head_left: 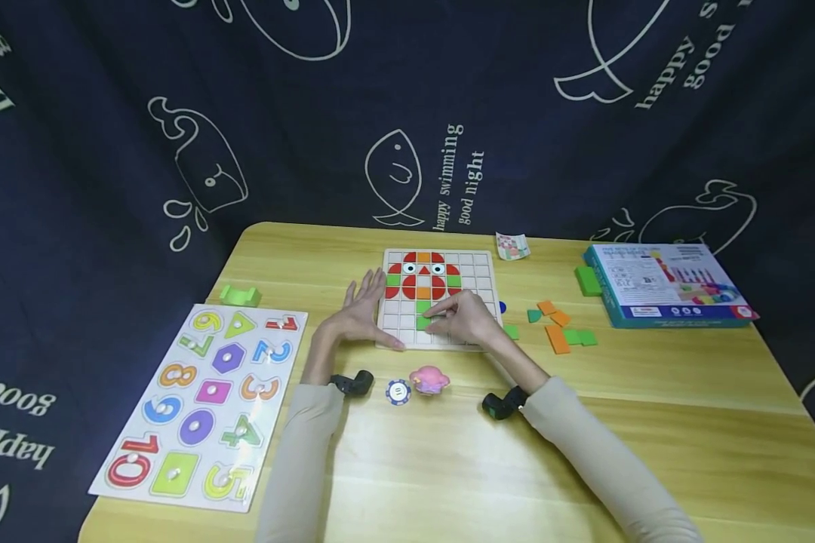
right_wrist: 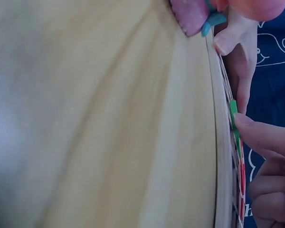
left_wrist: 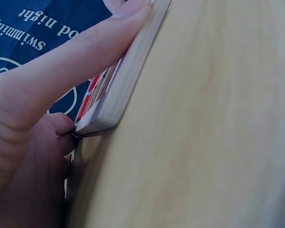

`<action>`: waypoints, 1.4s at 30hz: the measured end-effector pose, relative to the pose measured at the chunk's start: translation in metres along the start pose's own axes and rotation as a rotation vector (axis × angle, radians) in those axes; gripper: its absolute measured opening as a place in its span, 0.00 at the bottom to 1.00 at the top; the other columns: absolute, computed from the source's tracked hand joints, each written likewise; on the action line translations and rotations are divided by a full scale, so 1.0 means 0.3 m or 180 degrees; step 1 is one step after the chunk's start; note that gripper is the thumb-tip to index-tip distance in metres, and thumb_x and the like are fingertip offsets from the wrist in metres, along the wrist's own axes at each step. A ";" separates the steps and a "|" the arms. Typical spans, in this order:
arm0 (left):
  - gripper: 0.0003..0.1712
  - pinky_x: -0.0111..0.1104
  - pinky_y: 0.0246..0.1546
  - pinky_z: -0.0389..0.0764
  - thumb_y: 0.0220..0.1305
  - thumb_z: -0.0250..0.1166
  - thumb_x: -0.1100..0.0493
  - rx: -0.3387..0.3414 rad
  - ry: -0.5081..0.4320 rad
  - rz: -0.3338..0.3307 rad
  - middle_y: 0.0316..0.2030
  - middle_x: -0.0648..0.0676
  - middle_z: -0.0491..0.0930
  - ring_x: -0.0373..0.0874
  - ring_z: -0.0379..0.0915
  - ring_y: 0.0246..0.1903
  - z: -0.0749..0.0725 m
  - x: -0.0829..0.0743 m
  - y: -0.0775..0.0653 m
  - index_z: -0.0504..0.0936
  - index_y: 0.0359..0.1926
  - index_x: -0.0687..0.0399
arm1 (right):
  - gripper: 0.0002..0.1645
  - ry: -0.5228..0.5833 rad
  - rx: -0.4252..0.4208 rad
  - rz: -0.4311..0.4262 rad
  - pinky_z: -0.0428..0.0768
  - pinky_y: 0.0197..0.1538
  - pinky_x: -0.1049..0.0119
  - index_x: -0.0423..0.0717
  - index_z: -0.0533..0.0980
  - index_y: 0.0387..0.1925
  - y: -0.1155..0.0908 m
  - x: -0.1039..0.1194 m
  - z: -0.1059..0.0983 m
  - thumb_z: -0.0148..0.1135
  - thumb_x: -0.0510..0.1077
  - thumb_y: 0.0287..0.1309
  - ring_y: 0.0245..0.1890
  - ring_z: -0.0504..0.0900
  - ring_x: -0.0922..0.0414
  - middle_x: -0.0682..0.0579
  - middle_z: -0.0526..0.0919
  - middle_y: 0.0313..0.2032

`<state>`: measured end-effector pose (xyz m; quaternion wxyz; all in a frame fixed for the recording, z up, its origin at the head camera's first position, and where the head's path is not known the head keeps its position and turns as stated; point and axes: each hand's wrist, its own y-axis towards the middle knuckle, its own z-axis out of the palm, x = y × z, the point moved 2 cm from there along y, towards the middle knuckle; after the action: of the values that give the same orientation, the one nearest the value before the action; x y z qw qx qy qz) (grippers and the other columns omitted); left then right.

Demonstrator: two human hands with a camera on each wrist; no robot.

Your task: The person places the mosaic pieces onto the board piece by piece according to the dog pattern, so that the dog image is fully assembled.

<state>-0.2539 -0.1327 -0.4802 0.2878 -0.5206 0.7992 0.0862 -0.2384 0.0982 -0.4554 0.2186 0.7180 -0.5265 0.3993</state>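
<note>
A white gridded board (head_left: 477, 282) lies on the table with red, orange and green pieces and two eye pieces set into a face-like pattern. My left hand (head_left: 355, 318) spreads around its near left corner, thumb along the front edge, fingers at the left side. In the left wrist view the thumb (left_wrist: 71, 66) lies straight against the board's rim (left_wrist: 128, 88). My right hand (head_left: 469, 317) pinches a green square tile (head_left: 422, 323) below the pattern with thumb and index finger. In the right wrist view a fingertip touches that green tile (right_wrist: 234, 111).
Loose orange pieces (head_left: 557, 339) and green tiles (head_left: 579, 337) lie right of the board. A boxed set (head_left: 668, 285) sits farther right, a number puzzle board (head_left: 207, 403) at left. A poker chip (head_left: 398, 391) and pink toy (head_left: 430, 379) stand in front.
</note>
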 end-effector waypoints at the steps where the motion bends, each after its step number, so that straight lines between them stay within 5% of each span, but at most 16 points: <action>1: 0.85 0.51 0.74 0.20 0.30 0.76 0.26 -0.0003 -0.0016 0.0001 0.77 0.55 0.25 0.49 0.14 0.76 0.000 -0.001 0.000 0.31 0.76 0.55 | 0.12 -0.0006 -0.0035 0.0033 0.55 0.18 0.73 0.51 0.87 0.35 0.001 -0.002 0.000 0.78 0.43 0.43 0.14 0.58 0.61 0.56 0.65 0.11; 10: 0.84 0.50 0.74 0.20 0.31 0.75 0.26 0.0023 -0.0030 -0.0033 0.77 0.54 0.24 0.48 0.13 0.76 0.000 0.000 0.000 0.32 0.76 0.54 | 0.14 -0.0010 -0.0172 0.0044 0.55 0.18 0.73 0.50 0.87 0.34 0.019 -0.010 0.003 0.79 0.43 0.41 0.14 0.58 0.61 0.56 0.66 0.11; 16: 0.84 0.51 0.74 0.20 0.31 0.76 0.27 0.0016 -0.0020 -0.0020 0.77 0.54 0.24 0.48 0.14 0.76 0.001 -0.004 -0.002 0.31 0.76 0.54 | 0.16 0.0217 0.0076 0.0059 0.55 0.18 0.73 0.50 0.87 0.38 0.019 -0.022 -0.002 0.78 0.43 0.42 0.14 0.58 0.61 0.57 0.63 0.12; 20: 0.85 0.51 0.74 0.20 0.31 0.76 0.27 0.0021 0.0004 0.0008 0.77 0.55 0.23 0.48 0.14 0.76 0.003 -0.007 0.000 0.30 0.76 0.55 | 0.18 0.0151 0.0230 0.0002 0.54 0.18 0.72 0.52 0.85 0.45 -0.008 -0.029 -0.063 0.75 0.45 0.48 0.16 0.57 0.60 0.57 0.61 0.14; 24: 0.86 0.51 0.74 0.21 0.30 0.75 0.26 0.0031 -0.0006 -0.0003 0.77 0.54 0.23 0.48 0.13 0.76 0.001 -0.007 -0.001 0.29 0.76 0.55 | 0.20 -0.0080 0.0071 -0.0023 0.54 0.18 0.71 0.51 0.83 0.49 -0.071 -0.061 -0.179 0.71 0.46 0.53 0.15 0.55 0.60 0.56 0.59 0.14; 30: 0.86 0.51 0.74 0.21 0.29 0.76 0.26 0.0006 -0.0049 -0.0031 0.77 0.54 0.23 0.48 0.14 0.76 -0.006 -0.003 -0.002 0.30 0.76 0.54 | 0.23 -0.0269 -0.0127 0.0375 0.56 0.18 0.70 0.47 0.81 0.52 -0.187 -0.187 -0.331 0.71 0.44 0.53 0.15 0.56 0.61 0.56 0.60 0.16; 35: 0.86 0.50 0.75 0.21 0.29 0.76 0.26 -0.0005 -0.0086 -0.0040 0.77 0.53 0.24 0.47 0.14 0.76 -0.006 -0.002 -0.002 0.30 0.76 0.53 | 0.25 -0.0274 -0.0018 0.0483 0.56 0.22 0.69 0.45 0.81 0.51 -0.231 -0.266 -0.349 0.74 0.43 0.49 0.18 0.56 0.60 0.56 0.57 0.16; 42: 0.86 0.50 0.74 0.21 0.29 0.75 0.24 0.0012 -0.0047 -0.0030 0.77 0.53 0.23 0.47 0.13 0.76 0.000 0.004 0.001 0.29 0.76 0.53 | 0.20 -0.0299 -0.0074 0.0552 0.56 0.25 0.69 0.45 0.83 0.43 -0.228 -0.278 -0.328 0.76 0.44 0.46 0.19 0.55 0.59 0.56 0.56 0.16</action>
<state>-0.2543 -0.1335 -0.4808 0.2950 -0.5231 0.7948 0.0871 -0.2190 0.2430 -0.4574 0.1666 0.6851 -0.6009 0.3764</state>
